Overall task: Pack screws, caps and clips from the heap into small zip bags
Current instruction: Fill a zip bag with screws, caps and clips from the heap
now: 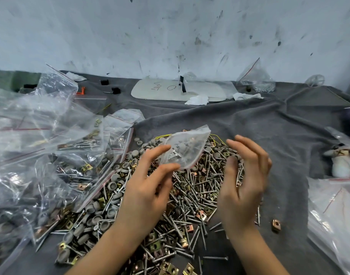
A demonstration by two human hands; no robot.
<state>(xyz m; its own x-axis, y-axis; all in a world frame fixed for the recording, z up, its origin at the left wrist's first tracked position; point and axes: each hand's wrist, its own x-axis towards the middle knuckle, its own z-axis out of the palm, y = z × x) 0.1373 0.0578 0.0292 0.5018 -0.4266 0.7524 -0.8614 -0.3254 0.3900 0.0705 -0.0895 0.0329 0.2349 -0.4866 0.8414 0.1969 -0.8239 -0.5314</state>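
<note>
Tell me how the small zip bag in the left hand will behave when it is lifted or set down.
The small zip bag will probably be floppy: its thin film creases and sags where the left hand pinches it. It likely hangs unevenly, since small parts sit bunched toward the pinched end. Its film looks slick, so it may slip.

You've got soft, even light here, only faint shadows. Your right hand (243,185) is motion-blurred, the clear plastic zip bags (41,135) on the left catch glare, and the wide lens bends the edges.
</note>
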